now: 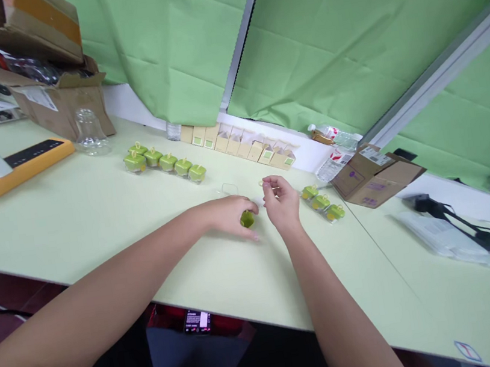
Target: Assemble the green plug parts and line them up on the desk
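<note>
Containers with green lids (183,166) stand in two groups, six at left and three at right, which we judge finished, while the green cup (247,219) near the table's (240,275) front middle seems left to do. Our left hand (230,215) is closed around that cup, hiding most of it; our right hand (282,204), apart, pinches a small pale piece (261,183) too blurred to identify.
</note>
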The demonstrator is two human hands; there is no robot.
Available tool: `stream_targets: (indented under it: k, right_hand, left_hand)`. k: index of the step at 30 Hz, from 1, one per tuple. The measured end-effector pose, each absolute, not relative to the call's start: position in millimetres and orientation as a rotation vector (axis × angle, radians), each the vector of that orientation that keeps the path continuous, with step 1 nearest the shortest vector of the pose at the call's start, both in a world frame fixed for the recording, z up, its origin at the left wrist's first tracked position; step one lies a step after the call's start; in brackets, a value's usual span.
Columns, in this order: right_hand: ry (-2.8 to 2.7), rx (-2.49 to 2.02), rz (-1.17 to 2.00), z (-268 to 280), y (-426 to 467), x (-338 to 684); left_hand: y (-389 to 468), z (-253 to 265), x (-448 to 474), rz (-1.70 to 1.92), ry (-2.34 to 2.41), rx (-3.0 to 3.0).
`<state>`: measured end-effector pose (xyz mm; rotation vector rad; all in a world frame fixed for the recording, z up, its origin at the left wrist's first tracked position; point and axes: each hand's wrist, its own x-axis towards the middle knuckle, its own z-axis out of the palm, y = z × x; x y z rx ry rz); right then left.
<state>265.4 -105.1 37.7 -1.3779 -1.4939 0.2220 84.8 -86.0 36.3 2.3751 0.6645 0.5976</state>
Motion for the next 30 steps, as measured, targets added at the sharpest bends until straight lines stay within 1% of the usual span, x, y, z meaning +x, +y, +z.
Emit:
stream_targets:
  k: [6,14,18,24,30]
  right_hand:
    - [-1.504,-1.401,0.249,36.3,-103.7,265.7]
    - [-1.499,-1.324,0.324,38.9,-104.5,263.0]
    - [-1.501,-1.252,0.321,43.6,-107.6,260.0]
    - [-1.597,-1.269,0.197,49.5,-117.0,256.3]
    - [-1.739,-1.435,0.083,53.2,-123.7,248.4]
  left_hand:
    - [-82.2,35.6,85.3,0.531,0.611,2.305]
    - [-82.2,40.4,88.4,0.844,0.755,2.38]
    - [-77.5,38.5,88.3,0.97,0.753,2.369]
    - [-72.1,32.3,88.2,1.165,0.727,2.377]
    - [-76.4,30.8,92.7,1.278,0.748,2.416]
